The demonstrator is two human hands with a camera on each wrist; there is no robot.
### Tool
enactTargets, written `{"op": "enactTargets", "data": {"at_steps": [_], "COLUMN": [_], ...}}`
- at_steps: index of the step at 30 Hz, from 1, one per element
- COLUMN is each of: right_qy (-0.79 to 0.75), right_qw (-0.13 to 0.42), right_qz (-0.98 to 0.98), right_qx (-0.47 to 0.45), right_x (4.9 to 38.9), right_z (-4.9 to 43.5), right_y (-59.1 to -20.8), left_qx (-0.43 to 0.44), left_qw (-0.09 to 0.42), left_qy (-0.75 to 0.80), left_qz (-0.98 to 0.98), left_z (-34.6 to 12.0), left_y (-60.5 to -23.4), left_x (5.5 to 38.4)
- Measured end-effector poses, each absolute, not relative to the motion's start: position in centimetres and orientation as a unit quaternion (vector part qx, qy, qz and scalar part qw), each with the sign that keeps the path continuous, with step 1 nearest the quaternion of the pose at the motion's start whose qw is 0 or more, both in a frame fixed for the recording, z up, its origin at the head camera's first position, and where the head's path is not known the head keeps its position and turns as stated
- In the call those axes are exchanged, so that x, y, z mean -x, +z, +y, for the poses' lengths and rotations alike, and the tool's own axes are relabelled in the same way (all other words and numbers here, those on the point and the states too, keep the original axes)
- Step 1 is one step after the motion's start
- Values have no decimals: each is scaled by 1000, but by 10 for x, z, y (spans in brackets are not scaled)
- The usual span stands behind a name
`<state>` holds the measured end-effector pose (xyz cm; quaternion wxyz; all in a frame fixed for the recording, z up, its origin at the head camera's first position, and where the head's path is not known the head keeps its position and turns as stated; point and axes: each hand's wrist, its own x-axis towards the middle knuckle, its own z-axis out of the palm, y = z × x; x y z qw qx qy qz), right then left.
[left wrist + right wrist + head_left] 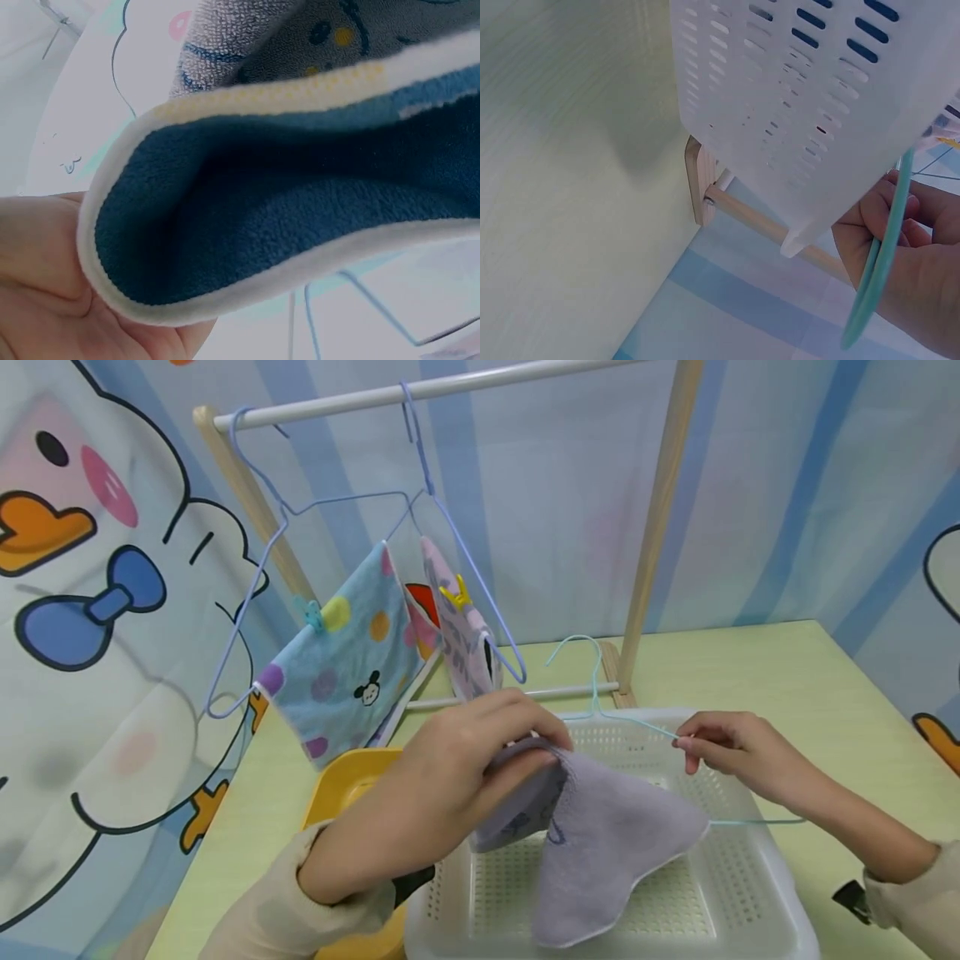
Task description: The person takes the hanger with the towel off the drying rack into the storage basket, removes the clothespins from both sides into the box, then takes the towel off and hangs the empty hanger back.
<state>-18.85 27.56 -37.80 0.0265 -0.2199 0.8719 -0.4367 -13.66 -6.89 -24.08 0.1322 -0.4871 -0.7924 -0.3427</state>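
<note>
My left hand (pixel 487 760) grips a small lavender towel (pixel 622 835) by its upper edge, thumb in front and fingers behind. Over the white basket, the towel hangs folded, with the lower bar of a mint-green hanger (pixel 753 821) coming out past its right side. My right hand (pixel 738 752) pinches the sloping right arm of that hanger between thumb and fingertips. Its hook points up and left, free of the rail. Close up in the left wrist view, the towel (pixel 300 247) opens in a loose fold with pale trim, beside my palm (pixel 45 277).
Beneath both hands stands a white perforated basket (pixel 780 885), with a yellow basin (pixel 337 777) to its left. Behind, a rack rail (pixel 510 377) carries two blue hangers with a dotted blue towel (pixel 352 668) and a pink-grey towel (pixel 457 627), clipped by small pegs. A wooden post (pixel 652 527) rises at right.
</note>
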Motion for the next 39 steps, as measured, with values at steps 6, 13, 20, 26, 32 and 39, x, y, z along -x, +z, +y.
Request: {"op": "enactTargets", "data": {"at_steps": [6, 13, 20, 26, 32, 39], "right_qy": [-439, -439, -438, -440, -443, -458], "right_qw": [20, 18, 4, -1, 0, 0], "right_qz": [871, 873, 874, 874, 874, 869], "right_qx": [219, 214, 211, 208, 200, 189], "right_x": [189, 190, 191, 190, 188, 188], "right_z": [278, 281, 286, 288, 291, 298], "right_y": [-377, -376, -374, -369, -367, -367], "left_qx": [484, 476, 492, 490, 476, 474], "left_qw": [148, 174, 204, 213, 230, 253], "left_qy": [-354, -366, -379, -385, -399, -406], "left_qz": [-786, -780, -756, -752, -750, -740], "left_z": [-75, -84, -96, -97, -102, -108], "left_y": [-225, -216, -213, -206, -201, -198], "left_x": [133, 133, 134, 131, 125, 120]}}
